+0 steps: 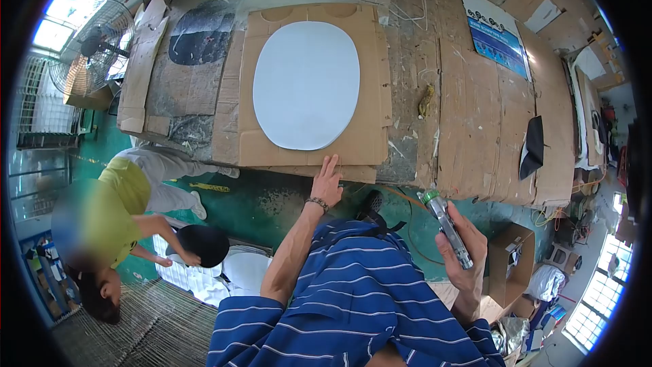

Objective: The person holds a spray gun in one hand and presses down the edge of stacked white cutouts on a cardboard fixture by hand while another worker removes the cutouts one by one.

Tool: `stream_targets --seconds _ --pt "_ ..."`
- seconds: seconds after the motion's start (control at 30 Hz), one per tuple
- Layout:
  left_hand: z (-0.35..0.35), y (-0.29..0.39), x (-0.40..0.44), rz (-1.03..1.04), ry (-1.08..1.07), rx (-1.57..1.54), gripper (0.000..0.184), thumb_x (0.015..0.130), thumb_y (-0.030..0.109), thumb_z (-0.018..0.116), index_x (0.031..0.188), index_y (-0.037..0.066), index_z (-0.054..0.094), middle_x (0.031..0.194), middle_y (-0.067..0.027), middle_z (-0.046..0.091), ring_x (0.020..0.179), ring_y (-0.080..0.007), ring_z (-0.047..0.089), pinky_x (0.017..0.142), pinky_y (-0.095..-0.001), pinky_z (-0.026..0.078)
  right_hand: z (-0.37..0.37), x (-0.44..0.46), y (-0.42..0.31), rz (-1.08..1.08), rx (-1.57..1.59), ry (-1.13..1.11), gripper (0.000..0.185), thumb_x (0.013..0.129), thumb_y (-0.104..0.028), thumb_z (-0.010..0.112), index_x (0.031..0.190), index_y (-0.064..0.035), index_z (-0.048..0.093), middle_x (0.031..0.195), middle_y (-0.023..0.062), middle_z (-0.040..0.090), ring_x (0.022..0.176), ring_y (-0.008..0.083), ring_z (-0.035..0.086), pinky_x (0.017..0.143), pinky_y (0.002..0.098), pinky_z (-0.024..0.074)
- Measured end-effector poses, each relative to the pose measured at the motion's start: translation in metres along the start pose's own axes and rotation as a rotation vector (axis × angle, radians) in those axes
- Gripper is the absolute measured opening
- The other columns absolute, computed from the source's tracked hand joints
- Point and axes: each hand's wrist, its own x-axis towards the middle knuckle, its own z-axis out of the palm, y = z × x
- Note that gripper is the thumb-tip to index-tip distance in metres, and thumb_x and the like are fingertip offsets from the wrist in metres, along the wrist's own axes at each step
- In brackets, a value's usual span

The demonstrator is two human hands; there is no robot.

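A white oval panel (307,86) lies flat on a sheet of brown cardboard (249,129) on the workbench. My left hand (327,187) rests with fingers stretched out on the cardboard's near edge, just below the oval and apart from it. To the right, in front of the bench edge, my right hand (466,245) is wrapped round a silver spray gun (448,226) with a green front end. The gun's tip points up toward the bench. The fingers partly hide its body.
A co-worker in a yellow-green shirt (129,187) bends at the left, holding a black round piece (202,245). On the bench lie a dark oval mark (202,30), a blue printed sheet (499,41) and a black piece (532,148). An open box (514,258) stands at right.
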Motion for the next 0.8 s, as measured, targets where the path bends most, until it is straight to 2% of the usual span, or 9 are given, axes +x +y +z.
stream_targets --seconds 0.1,0.17,0.23,0.27,0.43,0.5,0.53,0.67,0.8 --pt "0.0 0.0 0.001 -0.007 -0.005 0.0 0.029 0.077 0.007 0.078 0.105 0.006 0.07 0.175 -0.013 0.019 0.16 -0.0376 0.02 0.114 -0.0543 0.044 -0.008 -0.011 0.002 0.021 -0.014 -0.122 0.052 0.091 -0.006 0.076 0.14 0.0058 0.062 0.1 0.0176 0.071 0.08 0.021 0.065 0.075 0.0303 0.0515" --pt "0.001 0.001 0.001 -0.005 0.005 -0.001 0.029 0.077 0.008 0.078 0.105 0.006 0.07 0.174 -0.0133 0.02 0.16 -0.038 0.02 0.114 -0.0542 0.044 -0.007 -0.013 0.005 -0.023 -0.017 -0.161 0.058 0.085 -0.001 0.078 0.14 0.0044 0.062 0.095 0.0176 0.069 0.077 0.0238 0.065 0.072 0.0313 0.0515" --pt "0.001 0.002 0.002 -0.012 -0.003 0.002 0.029 0.078 0.008 0.078 0.106 0.006 0.07 0.174 -0.0133 0.02 0.16 -0.0373 0.02 0.113 -0.055 0.044 -0.005 -0.01 0.002 -0.044 -0.008 -0.329 0.08 0.069 0.012 0.067 0.147 -0.0024 0.058 0.098 0.018 0.069 0.079 0.0327 0.067 0.073 0.0342 0.054" --pt "0.002 0.003 0.001 -0.016 -0.006 0.005 0.03 0.078 0.008 0.079 0.107 0.006 0.071 0.173 -0.0133 0.021 0.16 -0.0365 0.019 0.112 -0.0557 0.045 -0.002 -0.005 -0.002 -0.057 0.014 -0.346 0.086 0.065 0.013 0.063 0.149 -0.0027 0.057 0.098 0.0179 0.068 0.08 0.0348 0.067 0.074 0.0359 0.0543" --pt "0.004 -0.002 0.003 0.0 0.001 -0.006 0.029 0.077 0.007 0.078 0.106 0.006 0.071 0.173 -0.0135 0.022 0.16 -0.0369 0.02 0.111 -0.0556 0.046 0.01 0.019 -0.002 -0.152 0.042 -0.26 0.085 0.066 0.013 0.064 0.149 -0.0015 0.056 0.097 0.0177 0.068 0.081 0.0342 0.067 0.073 0.0336 0.0537" --pt "0.005 -0.003 0.003 0.003 -0.002 -0.01 0.029 0.077 0.007 0.078 0.106 0.006 0.071 0.173 -0.0135 0.022 0.16 -0.037 0.02 0.111 -0.0554 0.046 0.013 0.024 0.001 -0.162 0.057 -0.113 0.068 0.078 0.006 0.078 0.144 -0.0007 0.062 0.091 0.0154 0.067 0.075 0.0248 0.064 0.07 0.032 0.0506" --pt "0.005 -0.002 0.003 0.0 -0.003 -0.012 0.029 0.077 0.007 0.078 0.106 0.006 0.071 0.173 -0.0134 0.022 0.16 -0.0368 0.02 0.111 -0.0551 0.046 0.011 0.024 0.003 -0.14 0.043 -0.098 0.061 0.085 0.002 0.077 0.144 0.0004 0.061 0.097 0.0158 0.069 0.078 0.0217 0.064 0.072 0.0307 0.0507" --pt "0.004 -0.003 0.003 0.0 -0.004 -0.012 0.029 0.078 0.008 0.078 0.106 0.006 0.071 0.173 -0.0131 0.021 0.16 -0.0365 0.02 0.112 -0.054 0.046 0.005 0.019 0.003 -0.068 0.029 0.002 0.053 0.092 -0.006 0.076 0.142 0.0048 0.061 0.105 0.0175 0.071 0.083 0.0206 0.065 0.077 0.0292 0.0512" --pt "0.004 -0.002 0.003 -0.006 -0.003 -0.011 0.029 0.078 0.008 0.078 0.106 0.006 0.071 0.174 -0.0129 0.021 0.16 -0.0365 0.021 0.112 -0.0537 0.046 -0.004 0.001 0.01 0.01 -0.025 -0.101 0.056 0.089 -0.003 0.076 0.142 0.0041 0.061 0.102 0.0186 0.07 0.08 0.0218 0.065 0.076 0.029 0.0509"
